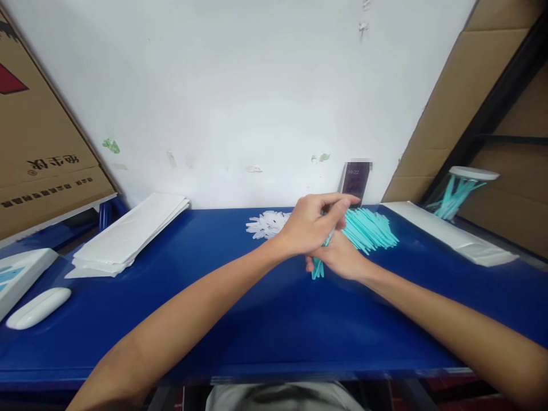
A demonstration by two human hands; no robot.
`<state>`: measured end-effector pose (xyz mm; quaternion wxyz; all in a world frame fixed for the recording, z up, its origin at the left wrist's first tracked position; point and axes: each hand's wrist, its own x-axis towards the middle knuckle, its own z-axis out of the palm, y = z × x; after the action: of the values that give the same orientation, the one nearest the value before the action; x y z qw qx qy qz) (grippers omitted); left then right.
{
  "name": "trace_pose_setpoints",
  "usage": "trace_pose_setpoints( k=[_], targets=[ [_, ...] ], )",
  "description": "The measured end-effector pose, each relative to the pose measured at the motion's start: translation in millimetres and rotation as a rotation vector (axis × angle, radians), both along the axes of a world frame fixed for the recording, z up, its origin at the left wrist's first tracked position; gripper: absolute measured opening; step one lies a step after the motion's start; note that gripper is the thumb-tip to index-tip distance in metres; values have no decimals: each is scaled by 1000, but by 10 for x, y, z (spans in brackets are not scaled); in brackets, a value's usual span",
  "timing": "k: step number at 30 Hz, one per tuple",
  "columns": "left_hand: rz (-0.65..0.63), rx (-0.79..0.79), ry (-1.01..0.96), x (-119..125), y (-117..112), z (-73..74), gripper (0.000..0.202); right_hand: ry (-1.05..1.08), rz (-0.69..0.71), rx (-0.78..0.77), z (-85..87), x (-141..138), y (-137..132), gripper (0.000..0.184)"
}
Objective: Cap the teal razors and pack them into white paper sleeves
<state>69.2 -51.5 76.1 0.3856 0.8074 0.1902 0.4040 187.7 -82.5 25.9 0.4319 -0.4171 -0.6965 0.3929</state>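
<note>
- So both hands are bunched over the blue table, the left hand crossing on top of the right hand, pretty much pressed together.
- Right hand has its fingers curled around a small bundle of teal sticks; the ends poke out below it, on the side nearer the person.
- Left hand has thumb and index stretched out to the right, close to each other. Honestly can't tell if its other fingers are pinching the bundle too, since the hands cover each other.
- Bundle's long axis runs roughly away from the person, leaning a bit right at the far end.
- The loose teal pile is the big one for position: just right of the hands and slightly beyond them, right hand nearer. Those sticks mostly slant from far left to near right, so they lie across the bundle's line.
- White pile sits on the other side, just beyond the left wrist.
- Phone leans on the wall behind the teal pile.
</note>
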Motion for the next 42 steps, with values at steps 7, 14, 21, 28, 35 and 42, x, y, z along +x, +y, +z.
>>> trace_pose_setpoints(
  k=[7, 14, 21, 28, 35, 42],
  targets=[
    [-148, -34, -27, 10, -80, 9, 49, -44, 122, -139, -62, 40, -19, 32],
    [-110, 74, -9, -8, -98, 17, 43, 10, 118, -92, -111, 94, 45, 49],
    [-129, 224, 47, -12, -12, 157, 31, 194, 205, -138, -235, 8, 54, 43],
    [449, 512, 280, -927, 476, 489, 47, 413, 226, -177, -105, 40, 52, 38],
    [1178, 78, 1120, -2711, 977, 26, 93, 380, 214, -197, -219, 15, 109, 38],
    [1224, -216, 1174, -3354, 1015, -179, 121, 255, 187, -94, -193, 7, 26, 37]
  ],
)
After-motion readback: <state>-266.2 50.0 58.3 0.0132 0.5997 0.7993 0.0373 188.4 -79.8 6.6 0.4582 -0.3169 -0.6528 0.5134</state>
